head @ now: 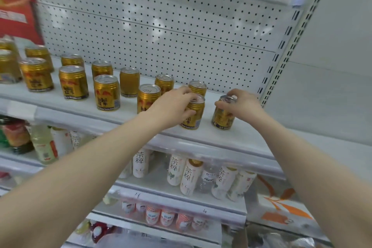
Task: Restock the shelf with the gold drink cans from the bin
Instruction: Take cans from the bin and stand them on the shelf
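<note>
White pegboard (161, 32) backs the white shelf (124, 116) of gold cans; left hand (171, 106) and right hand (241, 104) each grip a can (193, 115) (222, 118) with curled fingers.

White shelf (112, 116) carries gold cans (106, 92) standing upright in rows.

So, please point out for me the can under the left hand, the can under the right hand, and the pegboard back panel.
Can under left hand (193, 116): head view, on its gold side wall.
Can under right hand (223, 117): head view, on its gold side wall.
Pegboard back panel (161, 32): head view, on the bare perforated sheet.
</note>
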The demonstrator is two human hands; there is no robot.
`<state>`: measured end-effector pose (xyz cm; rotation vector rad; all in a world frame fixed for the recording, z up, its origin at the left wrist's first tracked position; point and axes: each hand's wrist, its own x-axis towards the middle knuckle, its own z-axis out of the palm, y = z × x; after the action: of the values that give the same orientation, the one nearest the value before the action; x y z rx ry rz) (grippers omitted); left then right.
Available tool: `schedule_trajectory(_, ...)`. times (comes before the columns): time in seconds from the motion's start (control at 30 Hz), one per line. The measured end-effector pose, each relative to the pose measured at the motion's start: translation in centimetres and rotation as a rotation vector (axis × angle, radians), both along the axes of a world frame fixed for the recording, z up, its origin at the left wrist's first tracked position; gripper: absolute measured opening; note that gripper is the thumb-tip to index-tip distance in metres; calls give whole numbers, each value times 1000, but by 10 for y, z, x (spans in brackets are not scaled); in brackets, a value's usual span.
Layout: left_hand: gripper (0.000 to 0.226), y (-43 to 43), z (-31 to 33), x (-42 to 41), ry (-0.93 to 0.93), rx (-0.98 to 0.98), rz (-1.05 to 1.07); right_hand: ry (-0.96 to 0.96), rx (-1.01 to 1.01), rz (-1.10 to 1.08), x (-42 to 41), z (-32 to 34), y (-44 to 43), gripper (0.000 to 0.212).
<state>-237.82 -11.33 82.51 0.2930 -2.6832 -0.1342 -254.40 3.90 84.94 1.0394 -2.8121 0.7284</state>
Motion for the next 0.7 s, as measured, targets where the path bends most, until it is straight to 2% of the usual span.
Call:
schedule_trajectory(0.1, 54, 0, -1, -4, 11, -4, 0, 56, 23, -13, -17, -4, -15, 67)
schedule_trajectory(0.27, 55, 2, -4, -9, 26, -28, 9, 229, 72, 6, -34, -11, -32, 61)
schedule_trajectory(0.7, 55, 7, -2, -8, -3, -74, 19, 374, 111, 86, -53, -28, -37, 52)
